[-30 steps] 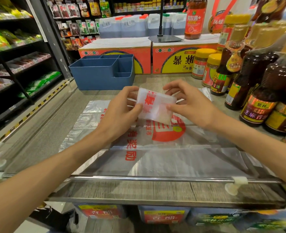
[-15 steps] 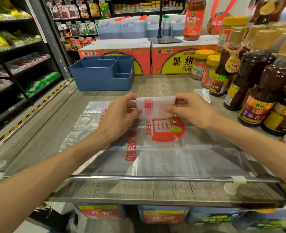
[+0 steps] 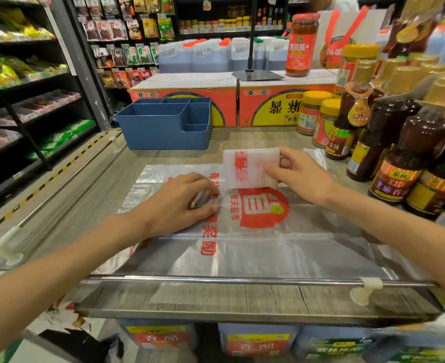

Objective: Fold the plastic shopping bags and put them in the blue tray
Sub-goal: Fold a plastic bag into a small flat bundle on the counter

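The right hand (image 3: 301,176) pinches a folded bag (image 3: 250,167) just right of the frame's centre, thumb on its front face and fingers curled behind its right edge; the white packet carries blurred red characters along its left side (too smeared to read with confidence). Below it a flat bag (image 3: 242,239) lies spread over the wooden shelf (image 3: 242,297), printed with a red disc and columns of red Chinese writing, among them 奖励. The left hand (image 3: 182,203) rests on this flat bag left of centre, its fingers curled down onto the plastic and gathering a small wrinkle of film under the tips.

The blue tray (image 3: 163,132) stands in the upper middle, left of the folded bag and apart from it, its divided compartments showing nothing inside from this angle. Behind it sit two orange cartons (image 3: 268,106) with yellow emblems, the right one printed upside down. On top stands a red jar (image 3: 302,45) labelled 黄豆酱. Dark sauce bottles (image 3: 399,158) crowd the right edge, one label reading 芝麻香油, beside yellow-capped jars (image 3: 314,111). A steel rail (image 3: 216,280) crosses the lower frame in front of the flat bag. Snack packets fill the dark racks (image 3: 33,100) at upper left.
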